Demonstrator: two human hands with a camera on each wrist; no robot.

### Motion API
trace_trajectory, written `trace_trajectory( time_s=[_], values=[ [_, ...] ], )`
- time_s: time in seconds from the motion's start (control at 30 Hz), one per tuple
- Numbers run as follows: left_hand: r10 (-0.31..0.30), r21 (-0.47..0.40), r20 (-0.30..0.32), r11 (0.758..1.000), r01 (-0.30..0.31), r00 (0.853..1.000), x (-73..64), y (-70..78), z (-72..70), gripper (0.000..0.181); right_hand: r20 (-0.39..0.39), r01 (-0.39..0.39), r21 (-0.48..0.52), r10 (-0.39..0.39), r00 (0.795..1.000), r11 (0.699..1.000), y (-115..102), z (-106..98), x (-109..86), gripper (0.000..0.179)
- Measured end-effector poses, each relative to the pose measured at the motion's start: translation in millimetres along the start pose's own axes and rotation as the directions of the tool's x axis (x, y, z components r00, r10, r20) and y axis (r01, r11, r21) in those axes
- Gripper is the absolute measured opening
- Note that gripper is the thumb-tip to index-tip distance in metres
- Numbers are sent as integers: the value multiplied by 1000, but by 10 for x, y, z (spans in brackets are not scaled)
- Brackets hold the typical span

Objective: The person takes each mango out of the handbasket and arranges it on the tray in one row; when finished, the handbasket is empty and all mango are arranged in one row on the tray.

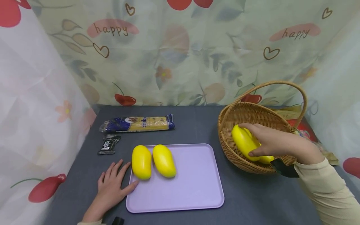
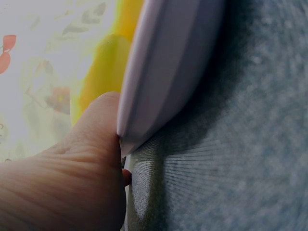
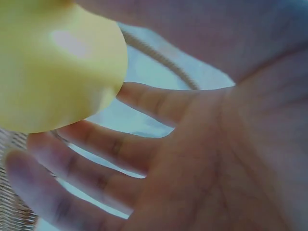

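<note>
Two yellow mangoes, one on the left [image 1: 141, 162] and one beside it [image 1: 164, 161], lie at the left end of a lilac tray [image 1: 197, 178]. My left hand [image 1: 111, 187] rests at the tray's left side with fingers spread on the cloth and the thumb over the rim. In the left wrist view, the thumb [image 2: 103, 115] touches the tray's edge. Inside the wicker basket [image 1: 229, 153], my right hand [image 1: 272, 140] holds another mango [image 1: 242, 142] between thumb and fingers. A further yellow piece [image 1: 265, 159] shows below that hand, mostly hidden.
Behind the tray lies a blue and clear pasta packet [image 1: 140, 123], with a small black wrapped snack [image 1: 109, 144] in front of its left end. The basket's tall handle [image 1: 277, 82] arches up behind my right hand. Red and brown packaging [image 1: 302, 125] lies right of the basket.
</note>
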State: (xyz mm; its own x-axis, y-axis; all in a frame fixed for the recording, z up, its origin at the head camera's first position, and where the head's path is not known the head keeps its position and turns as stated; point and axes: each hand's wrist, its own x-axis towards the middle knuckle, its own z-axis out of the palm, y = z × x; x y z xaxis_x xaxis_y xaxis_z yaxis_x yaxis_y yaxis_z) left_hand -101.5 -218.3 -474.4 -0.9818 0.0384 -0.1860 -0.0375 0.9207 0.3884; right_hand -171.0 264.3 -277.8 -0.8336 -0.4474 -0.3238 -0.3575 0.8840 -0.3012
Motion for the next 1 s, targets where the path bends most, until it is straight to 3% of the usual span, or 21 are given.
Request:
trace_trajectory(
  time_s=[0.3,0.5,0.7,1.0],
  values=[
    [-7,-8,12,1000,7,1000,6,-8,-1,96,-125,86,-29,-89,988,996,-274,-123,-184,88],
    [-2,-10,3,1000,2,1000,6,-12,4,95,-162,218,-29,-220,962,975,-531,-113,-243,85],
    [-5,0,0,1000,5,1000,14,-20,-3,95,-139,262,24,-257,956,965,-741,-20,-137,83],
    [12,-3,-11,1000,-12,1000,-12,1,-28,93,-140,317,8,-313,939,948,-955,308,168,85]
  ],
)
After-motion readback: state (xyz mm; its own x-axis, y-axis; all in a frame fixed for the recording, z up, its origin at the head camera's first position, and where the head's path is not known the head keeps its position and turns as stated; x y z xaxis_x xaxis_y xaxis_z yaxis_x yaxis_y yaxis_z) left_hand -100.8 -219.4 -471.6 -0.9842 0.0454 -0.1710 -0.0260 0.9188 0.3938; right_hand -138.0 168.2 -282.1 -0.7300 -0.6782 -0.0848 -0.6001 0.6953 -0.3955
